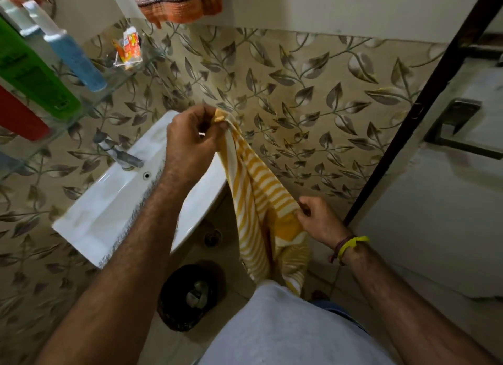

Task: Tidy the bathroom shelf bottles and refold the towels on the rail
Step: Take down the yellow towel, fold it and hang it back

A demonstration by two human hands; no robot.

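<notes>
A yellow and white striped towel (261, 201) hangs in front of me, over the sink's right end. My left hand (190, 136) pinches its upper corner up high. Lower right, my right hand (318, 220) grips the towel's side edge. An orange and brown striped towel (177, 2) hangs at the top of the wall. On the glass shelf (114, 92) at the left stand a green bottle (32, 70), a blue bottle (73, 54), a red bottle (19, 117) and a small orange and white packet (129, 48).
A white sink (122, 198) with a chrome tap (119, 153) juts out from the leaf-patterned tiled wall. A dark round bin (190, 296) sits on the floor below it. A white door (449, 201) with a dark frame and handle stands at the right.
</notes>
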